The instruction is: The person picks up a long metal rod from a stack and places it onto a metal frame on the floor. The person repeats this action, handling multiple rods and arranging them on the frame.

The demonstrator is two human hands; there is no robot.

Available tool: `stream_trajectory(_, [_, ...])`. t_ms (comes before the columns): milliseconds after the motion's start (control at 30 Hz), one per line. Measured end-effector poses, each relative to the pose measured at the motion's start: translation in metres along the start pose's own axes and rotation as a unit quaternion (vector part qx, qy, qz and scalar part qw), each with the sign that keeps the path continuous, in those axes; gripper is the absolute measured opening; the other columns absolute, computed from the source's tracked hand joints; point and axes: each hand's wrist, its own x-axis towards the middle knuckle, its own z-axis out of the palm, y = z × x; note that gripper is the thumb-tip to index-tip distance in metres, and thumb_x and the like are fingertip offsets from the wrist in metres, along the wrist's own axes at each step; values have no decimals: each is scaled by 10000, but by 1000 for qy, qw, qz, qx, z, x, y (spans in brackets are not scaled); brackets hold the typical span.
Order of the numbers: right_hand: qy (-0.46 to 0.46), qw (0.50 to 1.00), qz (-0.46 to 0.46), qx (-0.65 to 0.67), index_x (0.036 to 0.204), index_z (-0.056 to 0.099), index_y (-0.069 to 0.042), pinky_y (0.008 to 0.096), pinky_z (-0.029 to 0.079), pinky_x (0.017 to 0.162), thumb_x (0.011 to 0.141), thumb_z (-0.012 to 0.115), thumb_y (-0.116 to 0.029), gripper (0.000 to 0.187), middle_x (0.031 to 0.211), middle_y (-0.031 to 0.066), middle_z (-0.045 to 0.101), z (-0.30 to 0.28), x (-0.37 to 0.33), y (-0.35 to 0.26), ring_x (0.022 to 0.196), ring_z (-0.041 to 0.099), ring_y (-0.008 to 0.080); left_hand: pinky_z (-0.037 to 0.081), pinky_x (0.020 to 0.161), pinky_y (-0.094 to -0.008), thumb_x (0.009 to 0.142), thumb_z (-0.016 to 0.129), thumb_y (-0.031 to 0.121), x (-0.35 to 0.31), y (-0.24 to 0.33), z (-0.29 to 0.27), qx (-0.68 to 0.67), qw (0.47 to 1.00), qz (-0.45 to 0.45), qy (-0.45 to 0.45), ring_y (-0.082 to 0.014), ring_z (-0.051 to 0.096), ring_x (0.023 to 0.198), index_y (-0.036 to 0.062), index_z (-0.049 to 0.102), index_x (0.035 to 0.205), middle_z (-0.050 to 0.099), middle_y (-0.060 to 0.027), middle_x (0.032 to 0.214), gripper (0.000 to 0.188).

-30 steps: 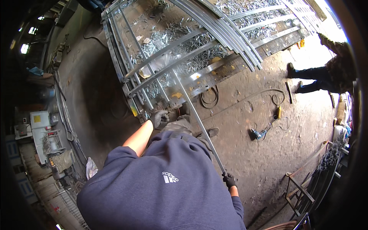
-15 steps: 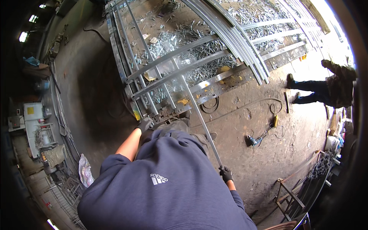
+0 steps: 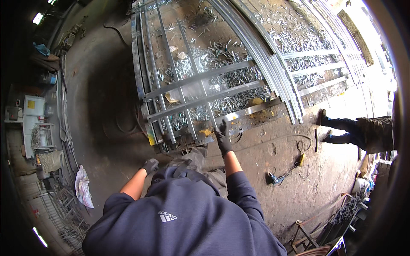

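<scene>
My right hand (image 3: 223,138), in a dark glove, reaches to the table's near edge. Its fingers are stretched out beside the near end of a slim metal bar (image 3: 207,100), perhaps touching it. That bar lies among several similar ones, beneath two metal crosspieces (image 3: 200,79). My left hand (image 3: 149,165), gloved too, hangs apart from the near left corner of the table (image 3: 152,138). No object shows in it, and its fingers are too indistinct to read.
Small metal pieces (image 3: 237,100) are heaped on the table under a bundle of long metal profiles (image 3: 265,64). To the right, a blue power tool (image 3: 276,179) and its cable lie on the floor. Another person (image 3: 358,130) stands at far right.
My right hand has moved forward from the bar's outer end to the table edge. The bar has slid farther onto the table. My left hand has left the table corner.
</scene>
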Motion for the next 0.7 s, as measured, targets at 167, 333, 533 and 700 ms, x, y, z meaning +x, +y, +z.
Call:
stream_trajectory(167, [-17,982,151,-116,1334,523,-2,391,476,928,933,648,-326,531,1151,198,646,-56,-98,26,1069,622,292,516,624,-353,972,492,334,1,7,2,3,997,70,-12,-194,649,680,36,650,899,669,-111,756,345])
stream_trajectory(333, [-41,913,404,25,1079,684,-34,299,488,553,926,605,-217,251,745,35,638,-93,-180,48,610,605,145,510,685,-372,955,525,307,2,7,8,-1,990,139,32,-217,647,763,49,632,915,661,-121,809,282])
stream_trajectory(533, [4,920,389,43,894,680,-112,270,312,393,956,607,-321,230,535,-52,449,-9,-21,24,401,411,94,477,750,-473,912,473,369,11,-3,-3,476,842,252,-43,-397,616,860,64,606,832,635,-221,942,342])
stream_trajectory(700, [46,999,22,-5,982,692,-36,253,460,644,956,642,-295,265,807,12,636,3,4,-1,717,566,82,516,693,-416,950,539,347,-3,20,-19,73,980,181,32,-273,649,756,59,630,929,677,-141,859,302])
